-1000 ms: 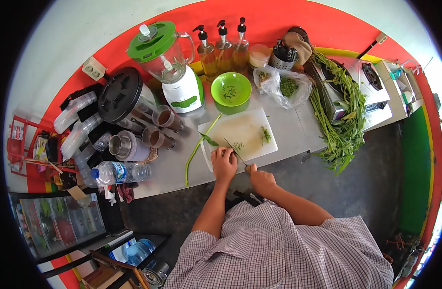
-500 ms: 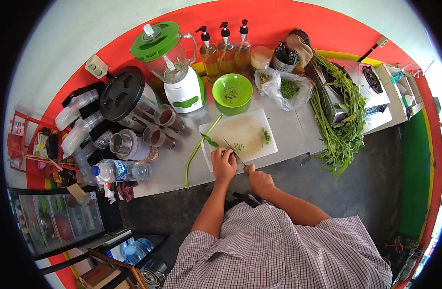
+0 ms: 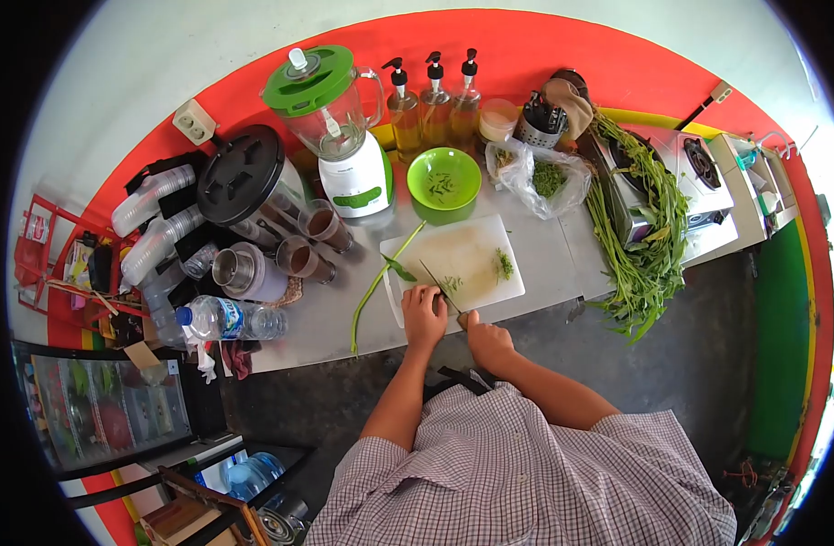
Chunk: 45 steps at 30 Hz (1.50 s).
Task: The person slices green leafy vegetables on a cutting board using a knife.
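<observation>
My right hand point(image 3: 490, 343) is closed around the handle of a kitchen knife point(image 3: 438, 280). Its blade slants across the near part of a white cutting board point(image 3: 476, 232). Left of the blade, my left hand point(image 3: 424, 314) presses on the board with its fingers curled together; whatever is under them is hidden. Small chopped green pieces point(image 3: 452, 284) lie beside the blade, and a second little heap of chopped greens point(image 3: 503, 264) sits at the board's right side. A long green stalk point(image 3: 371, 296) with a leaf lies along the board's left edge.
Behind the board stands a green bowl point(image 3: 444, 209) with cut bits inside. A blender point(image 3: 349, 173), pump bottles point(image 3: 435, 118) and brown-filled glasses point(image 3: 305, 261) are around it. Leafy stalks point(image 3: 658, 218) drape over the stove point(image 3: 703, 182). A plastic bag point(image 3: 572, 187) holds chopped greens.
The view has shifted slightly. Both hands and the knife keep nearly the same place on the board, with no other clear change.
</observation>
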Motion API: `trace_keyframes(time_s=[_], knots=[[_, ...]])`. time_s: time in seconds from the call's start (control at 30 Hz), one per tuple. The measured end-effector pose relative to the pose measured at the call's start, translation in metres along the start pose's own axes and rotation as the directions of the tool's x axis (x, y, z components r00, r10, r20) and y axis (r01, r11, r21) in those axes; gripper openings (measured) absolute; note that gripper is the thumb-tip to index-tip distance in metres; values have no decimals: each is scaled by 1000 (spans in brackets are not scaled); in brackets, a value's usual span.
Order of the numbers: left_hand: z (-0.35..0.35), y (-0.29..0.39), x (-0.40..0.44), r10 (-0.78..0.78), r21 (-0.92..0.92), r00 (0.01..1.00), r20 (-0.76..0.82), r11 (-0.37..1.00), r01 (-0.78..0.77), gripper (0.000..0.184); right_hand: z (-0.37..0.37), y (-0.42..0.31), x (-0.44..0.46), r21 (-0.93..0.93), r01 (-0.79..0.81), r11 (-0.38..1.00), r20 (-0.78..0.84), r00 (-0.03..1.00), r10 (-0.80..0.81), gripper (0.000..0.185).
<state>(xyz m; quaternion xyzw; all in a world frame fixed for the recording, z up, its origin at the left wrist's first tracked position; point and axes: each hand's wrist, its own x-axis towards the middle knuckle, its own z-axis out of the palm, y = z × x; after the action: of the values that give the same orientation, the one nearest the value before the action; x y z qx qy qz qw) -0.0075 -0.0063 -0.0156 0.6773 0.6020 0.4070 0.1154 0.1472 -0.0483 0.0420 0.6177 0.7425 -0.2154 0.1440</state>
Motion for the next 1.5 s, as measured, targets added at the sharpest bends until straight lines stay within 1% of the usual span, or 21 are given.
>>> trace_keyframes(time_s=[0.07,0.17,0.23,0.27,0.33,0.37,0.43,0.47,0.67,0.73,0.8,0.87,0.97,1.03,1.07,1.13,1.17,1.23,1.33,1.47,1.5], knots=[[1,-2,-2,-9,-8,1000,1,1000,9,18,-5,-1,5,24,10,1000,-21,1000,-9,28],[-3,3,1,-18,-18,1000,8,1000,18,17,-10,-4,0,2,17,1000,-9,1000,-17,28],[-2,1,0,-13,-31,1000,1,999,13,17,-3,-4,-10,21,-16,1000,24,1000,15,29],[-1,0,-1,-6,-40,1000,-7,999,6,16,0,-5,-12,14,-12,1000,27,1000,11,29],[-2,0,0,-16,-41,1000,-7,999,15,17,6,-8,-12,-26,-62,998,14,998,63,28],[-3,0,0,-15,-42,1000,1,999,15,17,7,-7,-8,-25,-60,998,15,998,60,28],[-2,-2,-1,-16,-42,1000,3,999,16,17,4,-5,0,3,7,1000,-44,999,-7,27],[-1,-2,-1,-16,-45,1000,0,999,16,18,3,-4,2,8,2,1000,-44,999,-1,27],[0,-4,-3,0,-27,1000,-3,1000,0,16,2,-4,-9,3,5,1000,28,1000,-5,27],[-1,-3,-2,-8,-25,1000,-3,1000,8,16,11,-7,-12,15,-70,997,13,997,70,28],[-1,-2,-3,-12,-23,1000,4,1000,12,16,11,-4,-6,4,-30,1000,-4,1000,30,28],[-1,-1,-3,12,88,1000,-22,996,-10,16,6,-3,-2,-1,5,1000,-21,1000,-5,28],[-3,2,-4,-13,134,1000,-6,991,14,17,-3,-1,0,-14,30,999,-30,999,-30,29],[-3,1,-4,-12,127,1000,-4,992,12,17,-7,-1,-8,18,32,999,40,999,-33,28],[-2,-1,-4,-14,123,1000,0,992,14,17,-4,-2,-10,14,35,999,39,999,-36,28],[-2,-1,-4,-17,114,1000,-4,993,17,17,6,-5,-12,21,-35,999,41,999,34,29],[-2,-2,-4,-16,104,1000,-2,994,16,17,9,-4,-8,20,-33,999,41,999,32,29],[0,-4,-5,-13,107,1000,-4,994,13,17,10,-5,-1,6,7,1000,-17,1000,-6,31],[0,-5,-6,-9,103,1000,-4,995,9,17,2,-4,6,-15,49,999,-7,999,-49,32],[-1,-4,-5,-21,108,1000,0,994,20,17,-1,-6,-6,5,40,999,16,999,-40,33],[-1,-3,-4,-22,108,1000,-2,994,22,17,-1,-7,-11,28,6,1000,41,999,-8,33]])
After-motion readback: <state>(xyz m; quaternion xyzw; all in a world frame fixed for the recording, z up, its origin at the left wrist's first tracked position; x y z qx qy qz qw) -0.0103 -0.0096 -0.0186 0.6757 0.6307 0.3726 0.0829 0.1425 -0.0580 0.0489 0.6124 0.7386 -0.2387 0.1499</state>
